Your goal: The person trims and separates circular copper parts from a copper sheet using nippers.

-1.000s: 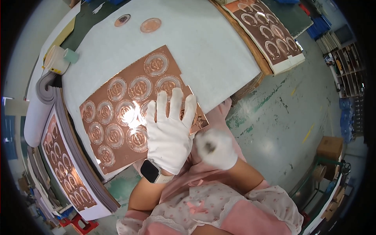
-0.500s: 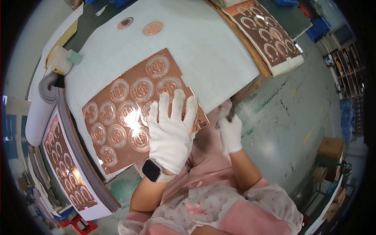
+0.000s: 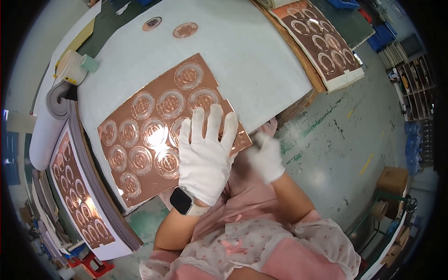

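A copper-coloured sheet (image 3: 135, 179) with rows of round embossed designs lies at a slant over the near edge of a stack topped with white paper (image 3: 247, 56). My left hand (image 3: 205, 154), in a white glove, presses flat on the sheet's near right part with its fingers spread. My right hand (image 3: 267, 157), also gloved in white, is beside the sheet's right corner, just off the stack's near edge. Motion smears its fingers, so what they hold, if anything, cannot be made out. Two loose round pieces, one dark in the middle (image 3: 152, 24) and one copper (image 3: 185, 30), lie on the paper farther back.
Similar copper sheets lie on stacks at the left (image 3: 77, 196) and the far right (image 3: 322, 44). A white bucket (image 3: 71, 70) and a pale green cup (image 3: 88, 63) stand at the back left, near a grey roll (image 3: 44, 130). Shelves (image 3: 415, 84) line the right side.
My right hand has shifted slightly left and down toward the sheet's corner and is now blurred. My left hand stays flat on the sheet. The whole view has shifted slightly.
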`<state>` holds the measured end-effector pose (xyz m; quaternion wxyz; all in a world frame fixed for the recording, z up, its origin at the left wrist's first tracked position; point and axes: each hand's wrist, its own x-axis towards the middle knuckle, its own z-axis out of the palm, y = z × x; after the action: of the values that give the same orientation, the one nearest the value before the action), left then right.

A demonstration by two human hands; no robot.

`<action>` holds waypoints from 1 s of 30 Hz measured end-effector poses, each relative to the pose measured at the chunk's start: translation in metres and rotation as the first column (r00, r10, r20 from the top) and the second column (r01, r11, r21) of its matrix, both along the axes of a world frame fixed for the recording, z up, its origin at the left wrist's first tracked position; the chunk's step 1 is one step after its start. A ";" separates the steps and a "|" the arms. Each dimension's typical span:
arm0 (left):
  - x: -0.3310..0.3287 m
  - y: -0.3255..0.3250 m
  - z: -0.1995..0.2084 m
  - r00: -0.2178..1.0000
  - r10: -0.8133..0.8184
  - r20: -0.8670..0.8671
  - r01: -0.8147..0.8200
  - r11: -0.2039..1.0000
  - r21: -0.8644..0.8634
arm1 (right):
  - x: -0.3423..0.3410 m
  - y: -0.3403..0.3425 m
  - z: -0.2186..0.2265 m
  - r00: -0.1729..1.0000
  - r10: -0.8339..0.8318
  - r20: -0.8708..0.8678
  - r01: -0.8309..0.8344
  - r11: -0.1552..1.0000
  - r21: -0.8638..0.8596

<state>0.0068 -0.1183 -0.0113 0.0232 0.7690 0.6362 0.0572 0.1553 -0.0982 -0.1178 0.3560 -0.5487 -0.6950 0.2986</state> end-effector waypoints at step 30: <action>-0.037 -0.139 -0.053 0.622 0.111 0.775 -0.142 0.989 -0.028 | -0.024 -0.039 0.032 0.620 -0.186 -0.762 -0.213 0.895 -0.392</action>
<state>-0.0304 -0.2573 -0.0638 0.2763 0.6234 0.6159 0.3945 0.1317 -0.1375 -0.0860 0.4849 -0.4235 -0.3857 0.6609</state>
